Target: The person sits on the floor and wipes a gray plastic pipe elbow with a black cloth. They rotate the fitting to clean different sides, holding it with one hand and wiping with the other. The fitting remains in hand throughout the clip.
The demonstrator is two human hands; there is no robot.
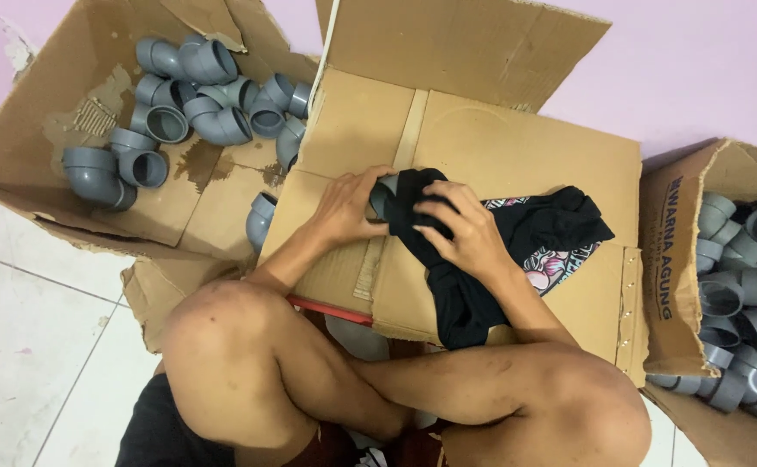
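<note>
My left hand (344,207) grips a grey pipe elbow (382,195) on top of a flattened cardboard box (499,147) in front of my crossed legs. Only a small part of the elbow shows between my hands. My right hand (460,232) presses a black cloth (465,303) against the elbow. The cloth trails to the right and down over the cardboard, with a patterned pink and white patch (551,264) showing on it.
An open cardboard box (41,147) at the left holds several grey pipe elbows (210,117). Another open box (668,259) at the right is packed with more grey elbows (746,285). White floor tiles (24,346) lie at lower left; a pink wall stands behind.
</note>
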